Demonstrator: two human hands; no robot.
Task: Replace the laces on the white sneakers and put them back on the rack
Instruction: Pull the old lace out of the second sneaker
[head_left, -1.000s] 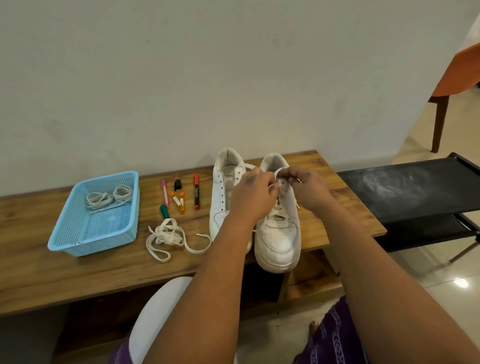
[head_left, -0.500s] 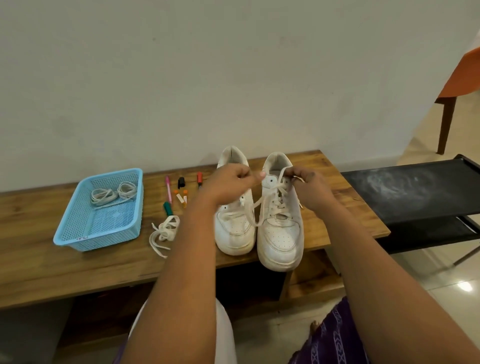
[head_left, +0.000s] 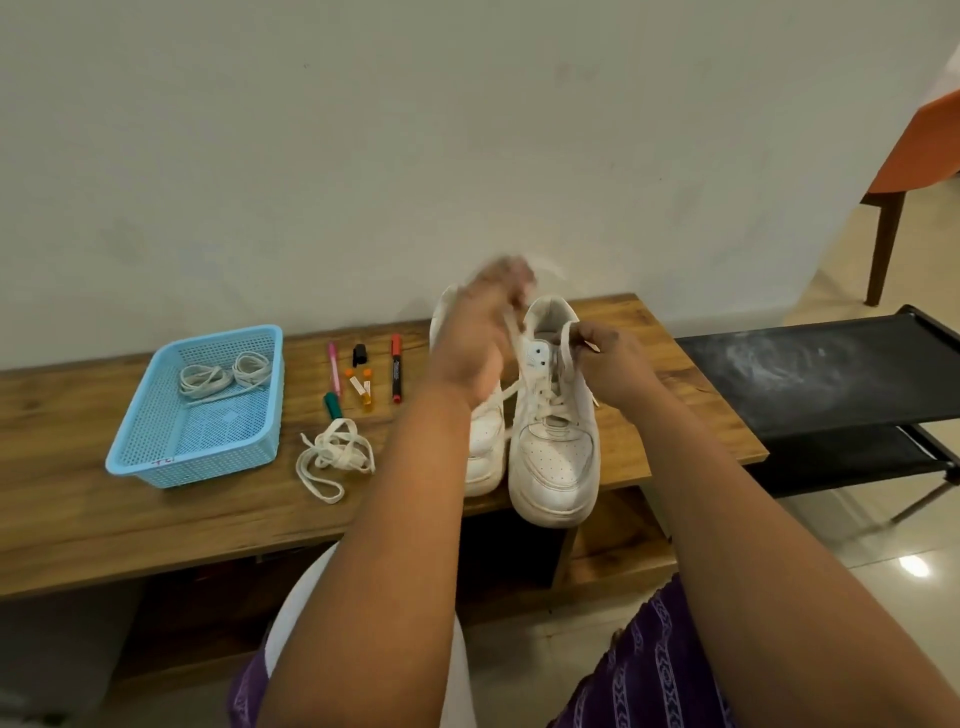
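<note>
While both hands (head_left: 545, 348) pinch lace (head_left: 514, 332) ends, the sneaker (head_left: 553, 441) sits beneath.

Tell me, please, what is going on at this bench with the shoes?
A person is lacing the right-hand white sneaker on the wooden bench. The right hand pinches one lace end beside the tongue, while the left hand, blurred, pulls the other end up. The second sneaker stands beside it, mostly hidden. A loose lace lies by some markers, more laces sit in a blue basket, and the black rack waits alongside.
</note>
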